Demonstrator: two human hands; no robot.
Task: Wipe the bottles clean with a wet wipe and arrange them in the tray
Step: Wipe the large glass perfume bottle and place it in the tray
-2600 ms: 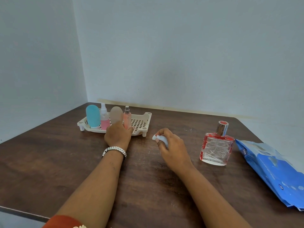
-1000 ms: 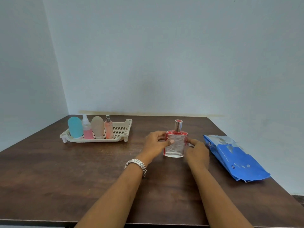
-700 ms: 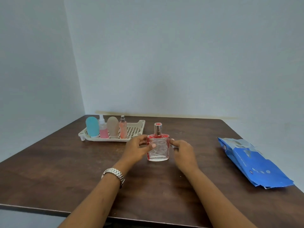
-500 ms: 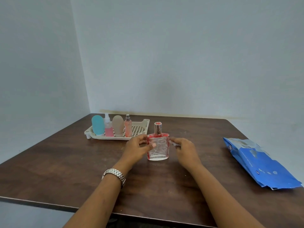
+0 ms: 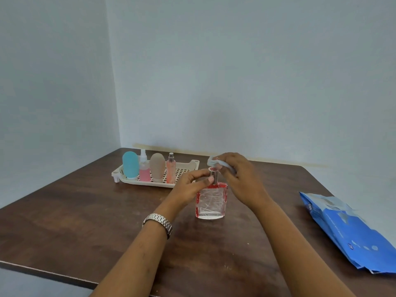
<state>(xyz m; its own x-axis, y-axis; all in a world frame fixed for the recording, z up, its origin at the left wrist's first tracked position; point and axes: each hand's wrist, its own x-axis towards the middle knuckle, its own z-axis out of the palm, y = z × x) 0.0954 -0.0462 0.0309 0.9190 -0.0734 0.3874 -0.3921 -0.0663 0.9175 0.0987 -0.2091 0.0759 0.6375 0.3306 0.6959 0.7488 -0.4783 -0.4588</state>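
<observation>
Wiping step, prob. last bottle (image 5: 211, 202): upright on tabletop (image 5: 85, 221) near tray (image 5: 194, 163), left hand (image 5: 192, 185) pinches its neck, right hand (image 5: 240, 181) presses wipe (image 5: 214, 161) on cap; next: wipe body, then set in tray's free end.

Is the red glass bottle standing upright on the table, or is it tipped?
Upright: the red glass bottle stands on its base on the table, cap pointing straight up, left hand pinching its neck.
</observation>
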